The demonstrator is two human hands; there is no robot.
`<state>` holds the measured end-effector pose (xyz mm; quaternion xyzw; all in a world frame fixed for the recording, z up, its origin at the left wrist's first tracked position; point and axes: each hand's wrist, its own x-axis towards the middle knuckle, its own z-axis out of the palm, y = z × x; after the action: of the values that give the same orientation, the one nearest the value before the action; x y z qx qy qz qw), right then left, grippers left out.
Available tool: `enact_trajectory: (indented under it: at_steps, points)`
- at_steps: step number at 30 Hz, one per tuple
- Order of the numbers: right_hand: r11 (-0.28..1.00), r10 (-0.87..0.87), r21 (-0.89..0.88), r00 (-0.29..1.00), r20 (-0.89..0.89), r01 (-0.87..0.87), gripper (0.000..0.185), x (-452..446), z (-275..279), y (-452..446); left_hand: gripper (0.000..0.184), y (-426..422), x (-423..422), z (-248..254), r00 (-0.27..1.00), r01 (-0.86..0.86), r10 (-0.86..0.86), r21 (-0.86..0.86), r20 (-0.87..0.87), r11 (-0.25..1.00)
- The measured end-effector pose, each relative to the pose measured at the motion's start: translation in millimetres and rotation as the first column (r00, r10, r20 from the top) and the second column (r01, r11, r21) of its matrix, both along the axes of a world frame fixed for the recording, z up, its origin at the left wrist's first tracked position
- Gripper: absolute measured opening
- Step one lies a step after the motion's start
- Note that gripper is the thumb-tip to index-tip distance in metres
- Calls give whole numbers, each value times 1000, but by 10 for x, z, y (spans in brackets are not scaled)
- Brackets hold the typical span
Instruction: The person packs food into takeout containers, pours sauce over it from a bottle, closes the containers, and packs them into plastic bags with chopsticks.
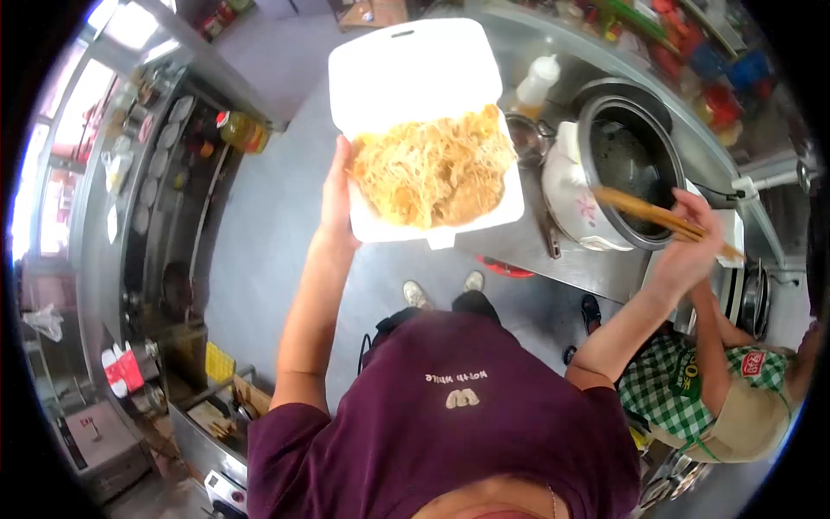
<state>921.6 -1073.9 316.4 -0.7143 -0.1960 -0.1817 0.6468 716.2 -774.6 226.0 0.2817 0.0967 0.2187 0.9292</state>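
My left hand (338, 195) holds an open white foam box (415, 69) by its left side, with the lid raised at the back. Pale noodles (432, 169) fill the box. In my right hand (694, 238) is a pair of wooden chopsticks (644, 208), gripped with their tips pointing left over the rim of a cooker. This white cooker (566, 186) has a deep dark pot (627, 156) with liquid inside, and it stands right of the box. A clear-sided pitcher (527, 138) is between box and cooker.
A white squeeze bottle (540, 78) stands on the steel counter (519, 242). At the right a person in a green checked apron (661, 385) stands close to my right arm. An oil bottle (242, 132) is by the shelving at the left.
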Motion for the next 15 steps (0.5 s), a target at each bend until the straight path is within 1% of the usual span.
enact_trajectory:
  at_steps: [1,2,3,4,5,6,7,9,11,14,15]
  points:
    - [991,55,131,987,-149,-36,48,-82,77,-43,50,64,-153,3,999,-14,14,-15,29,1000]
    - [967,180,198,979,-92,-159,48,-202,109,11,51,113,-276,-13,997,-71,71,-13,-6,997]
    - [922,287,282,957,-33,-266,47,168,-35,-474,51,-353,123,-118,992,-115,116,14,-51,993]
    - [855,383,358,922,49,-374,47,119,-82,-447,52,-351,94,-147,983,-159,162,45,-80,986]
    - [858,380,329,919,110,-394,47,67,-164,-294,52,-349,81,-205,975,-193,199,64,-99,979]
    - [911,317,242,943,102,-333,50,-54,-242,-152,52,-372,78,-229,973,-205,208,45,-102,978]
    - [809,514,220,838,182,-545,45,-110,-336,-46,52,-390,64,-244,971,-213,214,20,-105,977]
    - [841,509,-34,768,389,-540,36,-242,-466,60,51,-416,66,-230,974,-209,208,-3,-90,978]
    - [839,525,-103,744,413,-535,24,-422,-459,119,51,-432,10,-214,978,-196,195,-5,-73,981]
    - [814,578,-279,666,471,-509,20,-572,-557,168,57,-479,13,-234,965,-236,239,39,-103,971]
    - [789,613,-345,611,501,-508,20,-632,-581,209,57,-490,19,-232,966,-238,240,35,-100,971]
